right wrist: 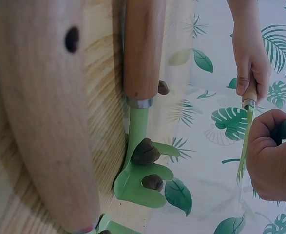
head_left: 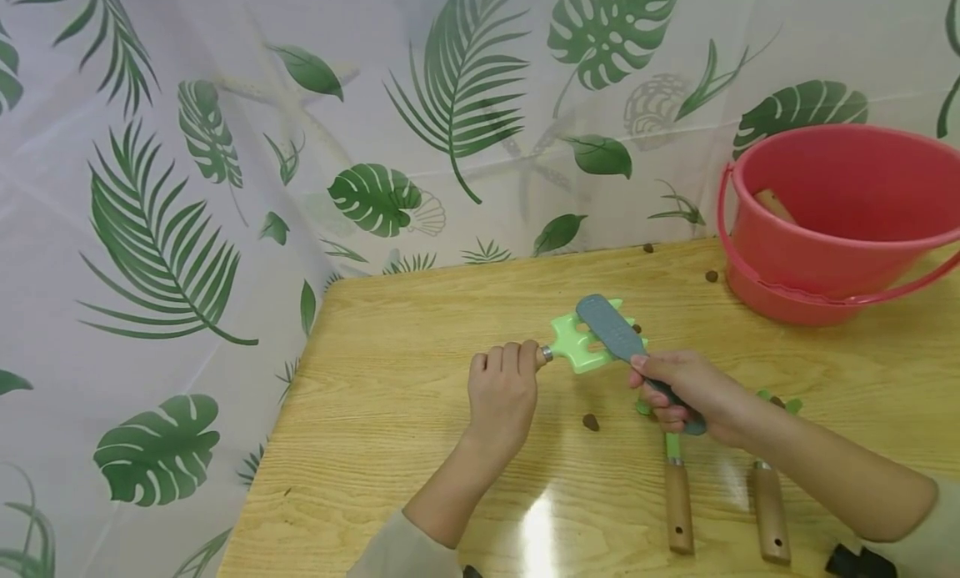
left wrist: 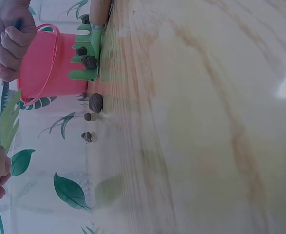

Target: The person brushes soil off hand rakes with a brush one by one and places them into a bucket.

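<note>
My left hand (head_left: 504, 393) grips the wooden handle of a small garden fork with a light green head (head_left: 581, 346), raised over the table. My right hand (head_left: 690, 390) holds a grey-blue brush (head_left: 609, 324) by its handle. The brush head lies across the fork's tines in the head view, and its bristles (left wrist: 5, 95) show in the left wrist view. Below my right hand, two green tools with wooden handles (head_left: 678, 503) (right wrist: 143, 48) lie on the table; one has a tined head (right wrist: 140, 183) with brown lumps (right wrist: 146, 152) on it.
A red bucket (head_left: 798, 282) stands at the back right, a wooden piece (head_left: 772, 204) showing inside. Several brown lumps (head_left: 591, 422) lie scattered on the wood-grain table (head_left: 390, 428). A leaf-printed curtain (head_left: 300, 228) hangs behind and to the left.
</note>
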`<state>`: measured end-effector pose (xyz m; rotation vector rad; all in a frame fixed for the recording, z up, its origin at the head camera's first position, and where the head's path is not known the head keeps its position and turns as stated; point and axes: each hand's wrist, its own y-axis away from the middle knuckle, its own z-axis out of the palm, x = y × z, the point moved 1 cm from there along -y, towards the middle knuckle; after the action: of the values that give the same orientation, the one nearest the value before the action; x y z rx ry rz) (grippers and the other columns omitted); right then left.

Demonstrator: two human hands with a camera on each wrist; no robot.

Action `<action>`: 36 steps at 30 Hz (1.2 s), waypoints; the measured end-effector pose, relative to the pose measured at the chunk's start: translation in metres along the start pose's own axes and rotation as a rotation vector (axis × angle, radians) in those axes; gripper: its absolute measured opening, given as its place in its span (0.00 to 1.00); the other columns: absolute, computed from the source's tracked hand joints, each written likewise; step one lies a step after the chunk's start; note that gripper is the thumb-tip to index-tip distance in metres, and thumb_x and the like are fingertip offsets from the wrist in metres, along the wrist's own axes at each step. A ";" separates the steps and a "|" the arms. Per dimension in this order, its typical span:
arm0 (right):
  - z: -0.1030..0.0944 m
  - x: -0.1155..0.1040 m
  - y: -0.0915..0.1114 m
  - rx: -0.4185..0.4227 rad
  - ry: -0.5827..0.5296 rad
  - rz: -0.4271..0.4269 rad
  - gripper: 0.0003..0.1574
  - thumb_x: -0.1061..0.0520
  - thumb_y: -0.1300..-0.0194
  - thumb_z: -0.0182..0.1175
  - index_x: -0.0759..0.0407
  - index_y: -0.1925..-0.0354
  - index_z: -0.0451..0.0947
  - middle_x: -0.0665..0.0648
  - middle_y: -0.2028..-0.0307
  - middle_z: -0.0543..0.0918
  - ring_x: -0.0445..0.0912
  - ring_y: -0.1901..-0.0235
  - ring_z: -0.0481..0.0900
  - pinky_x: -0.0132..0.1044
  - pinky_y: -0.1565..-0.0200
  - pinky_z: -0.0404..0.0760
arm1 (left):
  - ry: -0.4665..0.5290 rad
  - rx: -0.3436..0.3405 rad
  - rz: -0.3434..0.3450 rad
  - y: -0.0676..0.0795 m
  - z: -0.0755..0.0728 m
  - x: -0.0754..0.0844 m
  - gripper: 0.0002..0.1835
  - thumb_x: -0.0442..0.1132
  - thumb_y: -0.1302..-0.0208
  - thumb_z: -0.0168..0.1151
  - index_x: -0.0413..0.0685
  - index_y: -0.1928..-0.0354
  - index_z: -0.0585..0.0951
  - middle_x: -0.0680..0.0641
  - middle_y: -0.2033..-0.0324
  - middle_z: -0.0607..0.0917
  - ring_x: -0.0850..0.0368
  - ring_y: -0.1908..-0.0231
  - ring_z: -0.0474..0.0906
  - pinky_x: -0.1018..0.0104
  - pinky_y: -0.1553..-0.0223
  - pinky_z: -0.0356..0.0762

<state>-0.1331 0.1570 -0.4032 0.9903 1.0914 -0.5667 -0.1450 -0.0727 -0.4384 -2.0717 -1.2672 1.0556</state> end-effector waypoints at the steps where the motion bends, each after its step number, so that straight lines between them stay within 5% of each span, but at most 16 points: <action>1: -0.001 0.000 0.000 0.001 0.002 -0.001 0.19 0.51 0.24 0.40 0.58 0.68 0.69 0.45 0.85 0.64 0.35 0.88 0.59 0.26 0.83 0.62 | 0.001 0.003 -0.001 0.000 0.000 0.000 0.07 0.43 0.32 0.52 0.50 0.65 0.77 0.54 0.76 0.78 0.62 0.78 0.70 0.73 0.75 0.62; 22: -0.035 0.002 0.006 0.052 0.013 0.010 0.18 0.49 0.24 0.39 0.56 0.66 0.68 0.44 0.84 0.64 0.35 0.88 0.59 0.26 0.82 0.63 | 0.078 -0.076 -0.002 0.005 -0.002 -0.006 0.07 0.42 0.39 0.62 0.49 0.62 0.77 0.53 0.74 0.80 0.61 0.76 0.73 0.73 0.74 0.64; 31: -0.070 0.000 0.012 0.080 -0.089 0.014 0.18 0.50 0.24 0.39 0.55 0.67 0.69 0.45 0.84 0.64 0.36 0.88 0.58 0.26 0.82 0.63 | 0.080 -0.079 0.027 -0.003 -0.005 -0.007 0.06 0.42 0.33 0.55 0.49 0.62 0.77 0.53 0.74 0.80 0.61 0.76 0.73 0.73 0.74 0.64; 36: -0.081 -0.001 0.017 0.101 -0.123 0.019 0.19 0.52 0.23 0.39 0.56 0.68 0.70 0.46 0.84 0.65 0.37 0.88 0.57 0.27 0.83 0.62 | 0.044 -0.021 0.062 -0.012 -0.004 -0.009 0.09 0.43 0.29 0.49 0.49 0.63 0.76 0.53 0.76 0.79 0.62 0.79 0.70 0.73 0.76 0.63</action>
<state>-0.1573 0.2363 -0.4056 1.0385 0.9507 -0.6641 -0.1507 -0.0757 -0.4239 -2.1511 -1.2045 1.0215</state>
